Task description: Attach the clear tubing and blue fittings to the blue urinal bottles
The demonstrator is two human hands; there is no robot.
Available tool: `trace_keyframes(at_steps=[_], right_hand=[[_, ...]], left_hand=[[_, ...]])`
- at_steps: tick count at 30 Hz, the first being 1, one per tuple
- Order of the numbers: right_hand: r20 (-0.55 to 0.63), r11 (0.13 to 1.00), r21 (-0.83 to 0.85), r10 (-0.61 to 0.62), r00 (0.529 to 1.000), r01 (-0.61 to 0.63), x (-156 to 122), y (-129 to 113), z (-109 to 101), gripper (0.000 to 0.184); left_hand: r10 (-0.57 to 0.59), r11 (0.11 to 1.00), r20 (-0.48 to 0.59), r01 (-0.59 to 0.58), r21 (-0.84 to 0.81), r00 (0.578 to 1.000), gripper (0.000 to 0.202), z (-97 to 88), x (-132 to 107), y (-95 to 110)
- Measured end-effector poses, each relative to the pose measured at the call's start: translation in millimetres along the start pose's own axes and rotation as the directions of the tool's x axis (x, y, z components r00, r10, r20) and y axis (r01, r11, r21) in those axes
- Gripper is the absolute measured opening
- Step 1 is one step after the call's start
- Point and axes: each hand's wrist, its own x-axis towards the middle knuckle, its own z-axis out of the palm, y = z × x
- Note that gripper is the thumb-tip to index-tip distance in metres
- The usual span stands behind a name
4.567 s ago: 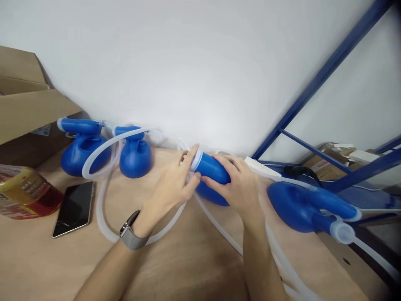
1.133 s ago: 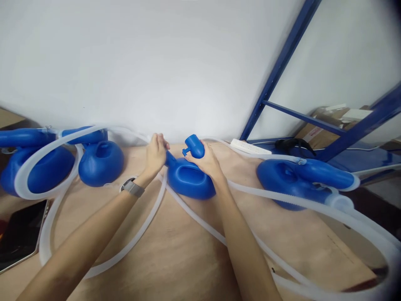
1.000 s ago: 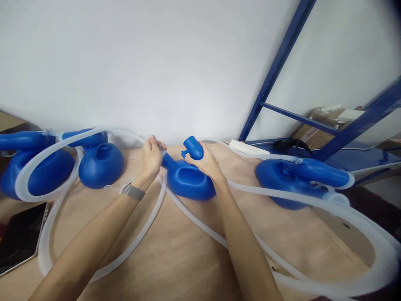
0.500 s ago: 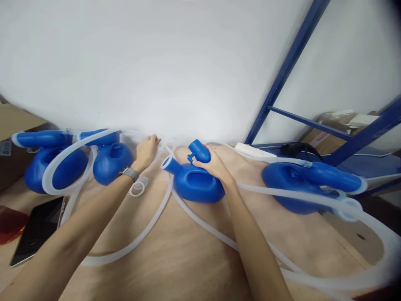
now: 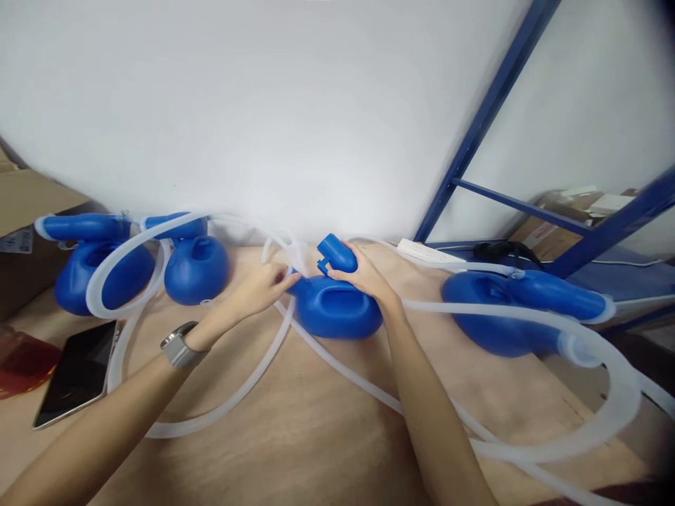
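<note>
A blue plastic bottle [image 5: 340, 327] with a moulded handle opening lies on the wooden table, its neck [image 5: 301, 282] pointing left. My left hand [image 5: 264, 287] has its thumb and fingertips pinched together at the neck's mouth, which they partly cover. A translucent piece [image 5: 301, 257] shows just behind those fingertips; whether they grip it is unclear. Above the bottle, my right hand [image 5: 366, 275] is wrapped round a blue elbow-shaped spout [image 5: 337, 254] with a small clip on its side. The spout is apart from the neck.
Two blue bottles with spouts [image 5: 105, 277] [image 5: 196, 270] stand left, another [image 5: 490, 309] right. White hoses [image 5: 226, 407] loop across the table. A tablet [image 5: 79, 372], a red container [image 5: 24, 362], a cardboard box [image 5: 36, 197], a power strip [image 5: 429, 254] and a blue metal frame [image 5: 482, 105] surround the area.
My left hand has come right and nearer, from the hoses at the back to the bottle's neck. The clear ringed piece by my left wrist no longer shows there. My right hand stays on the spout.
</note>
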Motion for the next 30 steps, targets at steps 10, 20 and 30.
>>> trace_keyframes(at_steps=[10,20,30], right_hand=[[0.061,0.993,-0.085,-0.074,0.995,0.079,-4,-7,-4,0.086],[0.085,0.998,-0.03,-0.046,0.995,0.049,-6,-8,-2,0.088],[0.072,0.997,-0.016,-0.079,0.994,0.081,-7,-6,-4,0.094]], left_hand=[[-0.085,0.99,0.034,0.088,-0.114,0.996,0.055,-10.1,-14,19],[-0.153,0.97,0.032,0.156,-0.189,0.988,0.054,3.0,-25,21],[-0.114,0.898,0.179,0.178,-0.403,0.977,0.051,-7.1,-13,7]])
